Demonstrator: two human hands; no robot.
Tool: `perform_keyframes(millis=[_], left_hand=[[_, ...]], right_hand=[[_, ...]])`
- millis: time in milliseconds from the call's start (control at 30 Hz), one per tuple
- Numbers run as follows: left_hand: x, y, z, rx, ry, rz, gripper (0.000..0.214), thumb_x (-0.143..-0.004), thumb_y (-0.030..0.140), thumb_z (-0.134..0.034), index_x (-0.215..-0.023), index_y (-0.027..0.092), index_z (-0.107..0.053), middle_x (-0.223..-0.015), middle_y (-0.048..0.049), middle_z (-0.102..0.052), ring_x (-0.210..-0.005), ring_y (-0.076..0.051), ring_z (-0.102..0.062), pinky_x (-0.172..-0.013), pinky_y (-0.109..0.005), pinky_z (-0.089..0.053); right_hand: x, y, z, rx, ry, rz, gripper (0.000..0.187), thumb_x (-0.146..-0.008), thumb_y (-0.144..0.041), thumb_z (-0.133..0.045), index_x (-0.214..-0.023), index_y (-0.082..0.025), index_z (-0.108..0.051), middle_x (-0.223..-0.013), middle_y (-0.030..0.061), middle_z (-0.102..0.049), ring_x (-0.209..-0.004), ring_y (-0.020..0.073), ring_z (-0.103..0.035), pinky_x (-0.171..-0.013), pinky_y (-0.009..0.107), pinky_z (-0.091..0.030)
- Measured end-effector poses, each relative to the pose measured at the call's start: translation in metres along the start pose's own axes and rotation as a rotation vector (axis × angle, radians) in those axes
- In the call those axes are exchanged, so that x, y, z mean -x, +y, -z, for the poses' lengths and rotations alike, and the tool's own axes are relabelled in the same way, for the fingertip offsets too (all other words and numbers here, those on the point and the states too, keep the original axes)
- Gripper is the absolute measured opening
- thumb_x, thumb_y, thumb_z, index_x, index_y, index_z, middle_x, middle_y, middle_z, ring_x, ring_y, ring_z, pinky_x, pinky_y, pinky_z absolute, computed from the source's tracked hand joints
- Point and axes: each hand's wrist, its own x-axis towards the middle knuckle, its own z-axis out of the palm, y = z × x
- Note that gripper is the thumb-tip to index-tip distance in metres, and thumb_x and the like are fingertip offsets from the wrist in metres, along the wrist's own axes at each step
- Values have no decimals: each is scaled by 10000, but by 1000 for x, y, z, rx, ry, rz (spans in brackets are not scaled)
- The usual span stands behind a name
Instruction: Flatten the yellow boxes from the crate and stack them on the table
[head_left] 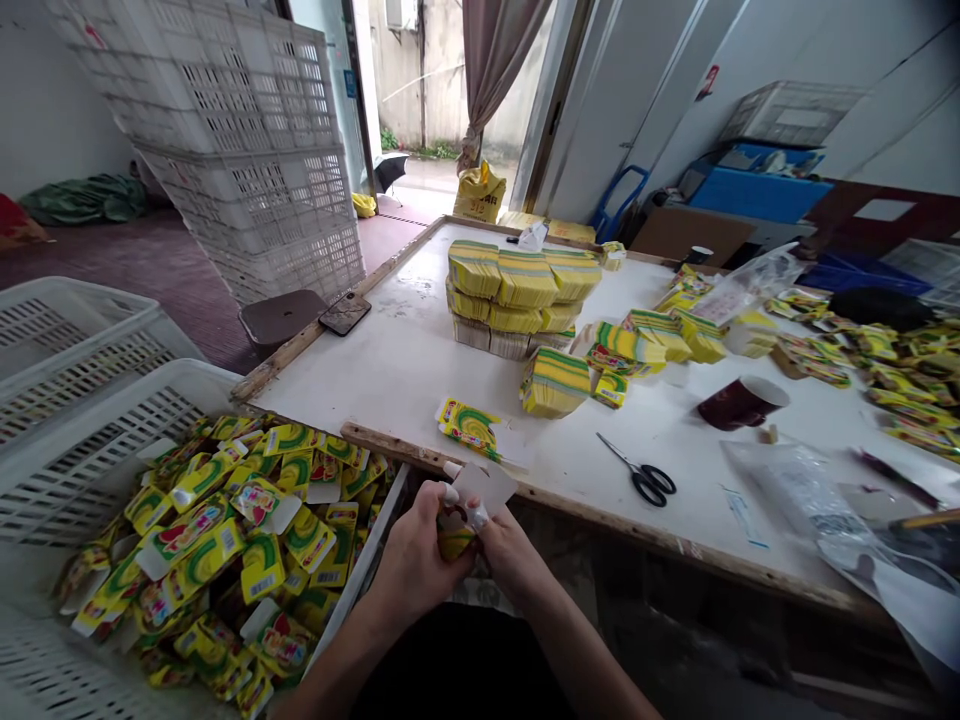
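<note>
Just in front of the table edge, my left hand [416, 545] and my right hand [510, 550] are closed together around a small yellow carton [455, 543]. Its white flap [489, 487] sticks up above my fingers, and most of its body is hidden by them. White wraps cover some of my fingertips. On the table past my hands lies a flat yellow-and-green carton [471, 428] with a white flap. To my left, a white plastic crate [202, 375] holds a heap of similar cartons [199, 535].
Stacked bundles of flat cartons [517, 285] stand mid-table, with a loose bundle [555, 382] nearer. Black-handled scissors [651, 483], a dark mug [742, 402], a phone [345, 313] and plastic bags [810, 500] lie around. A wooden rim [600, 510] edges the table. Tall white crates [262, 150] stand left.
</note>
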Motion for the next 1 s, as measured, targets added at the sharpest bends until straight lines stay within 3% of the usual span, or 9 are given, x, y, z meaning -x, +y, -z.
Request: perform_keyframes(millis=[100,233,300,367,533,700,800,933,1000], left_hand=[[-2,-6,-2,46,-42,47,418,-729,190,-584,-1070,232,-347,-877,-26,-600,-750,-217,-637,-645,-332,-502],[-1,-18,-6,36,52,-59,649,-733,155,-555,-1275,200,-200,-1179,-146,-522,-1058,-266,-586,-855,-406,-496],[0,-21,-3,-12,59,-39,652,-714,147,-575,-1277,194,-249,-1232,-155,-485,-1150,-286,-529,-929,-436,-461],[1,-23,3,-62,36,41,541,-706,151,-591,-1198,198,-369,-1156,-120,-541,-1094,-282,-558,-913,-438,-466],[1,-20,22,-116,-39,104,469,-723,248,-635,-1153,187,-459,-1106,-106,-626,-1025,-278,-606,-875,-420,-482],[-5,-15,31,-150,-123,52,469,-708,274,-657,-1141,176,-506,-1099,-103,-650,-1019,-274,-619,-871,-395,-488],[-7,-11,29,-177,-127,31,488,-695,248,-654,-1156,160,-517,-1116,-123,-649,-1036,-300,-613,-882,-422,-484],[-6,-13,25,2,-28,128,504,-661,251,-702,-1132,184,-536,-1071,-102,-663,-1006,-309,-626,-867,-439,-495],[-7,-19,27,322,171,224,499,-657,307,-735,-1104,219,-532,-1023,-59,-666,-957,-269,-645,-839,-401,-518]], right_hand=[[5,-6,-1,309,-70,144,558,-884,-265,-537,-1418,-231,-381,-1369,92,-529,-1256,262,-502,-1083,431,-381],[6,-8,1,531,-71,299,568,-858,-75,-463,-1401,-241,-425,-1443,87,-458,-1339,233,-419,-1120,418,-343],[3,-4,6,549,7,338,556,-855,-57,-437,-1381,-234,-459,-1429,96,-478,-1331,229,-435,-1110,414,-360],[1,2,11,602,36,353,577,-843,-45,-428,-1393,-221,-448,-1436,112,-467,-1354,237,-401,-1106,416,-359],[1,5,21,794,-139,285,497,-842,-72,-466,-1325,-175,-525,-1520,186,-299,-1357,313,-382,-1047,434,-410],[-1,-20,34,778,-253,270,299,-785,-105,-598,-1067,-180,-663,-1379,164,-481,-1265,291,-498,-1023,380,-423],[-1,-25,31,713,-196,248,290,-703,-96,-662,-973,-202,-647,-1267,113,-559,-1199,274,-541,-1011,374,-424],[-4,-9,18,485,-28,232,530,-714,-121,-645,-1200,-215,-457,-1247,115,-567,-1131,251,-581,-969,388,-458],[-12,1,21,449,54,220,710,-741,-211,-668,-1342,-212,-290,-1287,143,-543,-1108,245,-599,-932,383,-486]])
